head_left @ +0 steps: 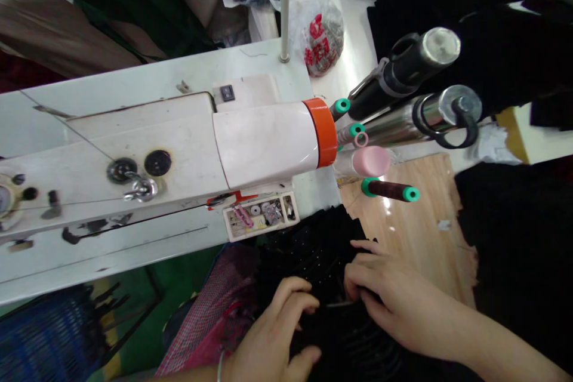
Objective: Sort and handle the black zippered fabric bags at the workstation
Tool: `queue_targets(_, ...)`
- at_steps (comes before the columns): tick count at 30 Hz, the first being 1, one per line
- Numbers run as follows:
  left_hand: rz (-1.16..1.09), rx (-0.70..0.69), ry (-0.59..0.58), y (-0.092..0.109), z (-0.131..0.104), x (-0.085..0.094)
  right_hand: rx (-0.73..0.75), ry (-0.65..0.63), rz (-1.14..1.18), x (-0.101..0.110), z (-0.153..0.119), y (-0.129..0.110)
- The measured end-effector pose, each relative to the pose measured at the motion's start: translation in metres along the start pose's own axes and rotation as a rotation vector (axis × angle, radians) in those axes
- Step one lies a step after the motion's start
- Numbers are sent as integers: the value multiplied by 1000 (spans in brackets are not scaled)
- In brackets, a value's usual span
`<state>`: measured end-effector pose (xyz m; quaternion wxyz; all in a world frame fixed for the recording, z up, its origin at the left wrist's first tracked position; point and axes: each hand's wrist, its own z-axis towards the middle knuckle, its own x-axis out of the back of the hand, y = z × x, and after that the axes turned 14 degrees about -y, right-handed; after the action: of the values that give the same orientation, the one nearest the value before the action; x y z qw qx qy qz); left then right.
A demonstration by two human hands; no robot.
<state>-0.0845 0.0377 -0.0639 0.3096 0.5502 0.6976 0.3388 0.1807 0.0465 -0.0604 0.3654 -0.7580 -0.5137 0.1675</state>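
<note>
Black fabric (313, 250) lies in a layered pile at the lower middle, partly over the wooden board. My left hand (280, 331) is over its left part, with the fingers curved and thumb apart, and nothing shows between them. To the right, my right hand (387, 286) rests on the same fabric, with its thumb and index finger pressed together at the cloth; a fold of black fabric seems to be between them. A thin light edge shows on the fabric between the two hands.
A white sewing machine (264, 143) spans the left. A small parts tray (262, 216) sits at the table's edge. Thread spools (389, 190), a pink-capped bottle (371, 161) and two flasks (405, 74) stand beyond the fabric. More black cloth (519, 239) lies at right.
</note>
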Motion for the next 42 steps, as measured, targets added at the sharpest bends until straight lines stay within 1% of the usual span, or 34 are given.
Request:
queue_targets(1,3,35,0,1,0,0,-19,5,4,-1,1,1)
queue_targets(2,38,36,-27,3,1,1,-36,20,-1,-2,2,2)
queue_targets(5,171,-31,-116,7,5,5,-101,92,-81,-6,7,8)
queue_targets(7,203,-45,-114,9,7,7,-117,99,-135,-9,11,11)
queue_targets(11,230,-17,-101,12,7,9,-78,86,-121,-10,12,11)
queue_targets(16,307,48,-138,17,4,14,-63,102,-84,-4,7,1)
queue_targets(19,346,46,-127,17,3,15,24,38,-27,2,9,-2)
queue_targets(22,335,38,-123,15,1,14,78,-45,54,7,15,-1)
queue_targets(26,328,29,-122,11,0,11,96,-101,96,8,19,0)
queue_targets(28,294,-7,-112,8,-2,10,60,-83,96,6,19,-1)
queue_targets(31,228,-93,-50,3,-3,8,-22,-25,59,0,20,-2)
queue_targets(34,191,-140,-28,2,-4,8,-27,-13,-9,-2,23,-2)
queue_targets(36,165,-122,-52,2,-5,8,2,-7,-30,-1,24,-2)
queue_targets(40,126,-29,-88,1,-7,7,44,10,-5,2,22,-3)
queue_targets(42,132,-30,-92,1,-7,6,59,7,0,3,20,-3)
